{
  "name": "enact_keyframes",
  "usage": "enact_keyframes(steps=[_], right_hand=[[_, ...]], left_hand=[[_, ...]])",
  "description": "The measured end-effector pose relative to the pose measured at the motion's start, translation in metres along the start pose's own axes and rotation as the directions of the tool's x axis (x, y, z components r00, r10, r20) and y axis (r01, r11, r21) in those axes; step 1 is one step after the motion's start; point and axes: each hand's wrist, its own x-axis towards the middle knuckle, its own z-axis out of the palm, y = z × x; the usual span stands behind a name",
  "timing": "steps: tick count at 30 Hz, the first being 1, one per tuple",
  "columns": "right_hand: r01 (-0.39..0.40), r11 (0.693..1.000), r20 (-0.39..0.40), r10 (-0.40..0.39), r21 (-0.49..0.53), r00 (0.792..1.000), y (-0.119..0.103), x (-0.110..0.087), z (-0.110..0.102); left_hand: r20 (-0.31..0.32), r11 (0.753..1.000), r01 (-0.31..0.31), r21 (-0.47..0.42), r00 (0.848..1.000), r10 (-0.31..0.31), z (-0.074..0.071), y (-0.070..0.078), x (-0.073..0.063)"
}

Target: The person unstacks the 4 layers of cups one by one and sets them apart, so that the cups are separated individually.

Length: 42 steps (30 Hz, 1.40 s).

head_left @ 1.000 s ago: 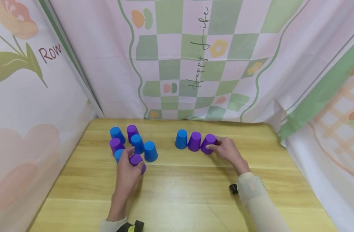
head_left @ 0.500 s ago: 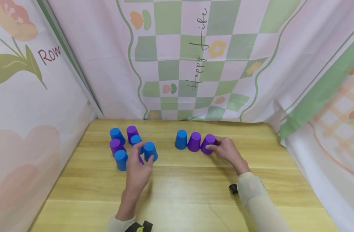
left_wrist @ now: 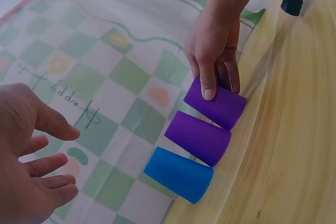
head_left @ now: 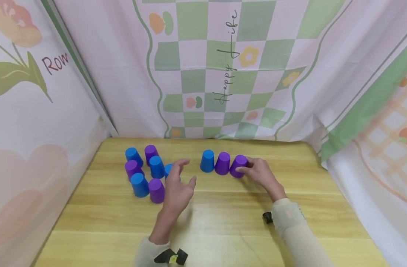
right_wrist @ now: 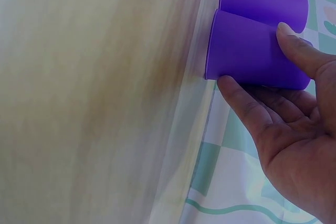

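My right hand (head_left: 261,173) holds the rightmost purple cup (head_left: 238,165), thumb on its near side and fingers behind it. That cup stands upside down at the end of a row, beside another purple cup (head_left: 222,163) and a blue cup (head_left: 207,161). In the right wrist view the thumb lies across the held purple cup (right_wrist: 252,51). My left hand (head_left: 178,191) is above the table with fingers spread and nothing in them. It partly covers a blue cup (head_left: 168,170) at the right of the left-hand group. Just left of it stands a purple cup (head_left: 156,191).
On the left of the wooden table (head_left: 220,230) several more upside-down cups stand grouped, among them a blue cup (head_left: 139,184) and a purple cup (head_left: 133,170). Patterned curtains (head_left: 220,81) close off the back and both sides.
My left hand has let go of the front purple cup in the left group and moved right, past the blue cup. The right hand keeps its hold in the same place.
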Motion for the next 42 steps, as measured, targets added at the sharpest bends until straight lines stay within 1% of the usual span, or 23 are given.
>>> enact_keyframes(steps=[2,6,12,14,18,20,24,31,36,42], right_hand=[[0.001,1.0,-0.004,-0.001,0.0,1.0,0.0,0.0,0.001],[-0.005,1.0,0.002,0.005,0.004,1.0,0.001,0.0,0.001],[-0.007,1.0,0.008,0.007,0.007,1.0,0.001,0.0,0.001],[-0.006,1.0,0.006,0.006,0.004,1.0,0.001,-0.001,0.0],[-0.003,1.0,-0.002,0.003,-0.003,1.0,0.0,-0.002,0.001],[0.0,1.0,-0.006,0.0,-0.007,1.0,-0.001,-0.002,0.002],[0.001,1.0,-0.007,-0.001,-0.013,1.0,-0.001,-0.003,0.001],[0.003,1.0,-0.007,-0.003,0.008,1.0,-0.002,-0.002,0.001],[0.002,1.0,-0.01,-0.001,0.013,1.0,-0.002,-0.002,0.0],[0.006,1.0,-0.011,-0.006,0.014,1.0,-0.003,-0.003,-0.001]], left_hand=[[0.001,1.0,-0.015,-0.011,1.0,0.015,0.003,-0.001,0.001],[0.002,0.999,-0.026,-0.029,1.0,0.026,0.011,-0.004,0.004],[-0.004,0.998,-0.022,-0.057,1.0,0.021,0.029,-0.013,0.017],[-0.001,0.997,-0.007,-0.075,1.0,0.007,0.037,-0.015,0.023],[0.007,0.993,0.057,-0.103,0.998,-0.057,0.051,-0.022,0.034],[0.008,0.991,0.075,-0.108,0.997,-0.075,0.057,-0.026,0.039],[0.015,0.989,0.11,-0.096,0.994,-0.11,0.067,-0.033,0.05],[0.037,0.982,0.19,-0.014,0.981,-0.189,0.078,-0.047,0.064],[0.056,0.983,0.184,-0.003,0.981,-0.184,0.087,-0.055,0.073],[0.045,0.986,0.169,0.006,0.985,-0.169,0.1,-0.063,0.078]])
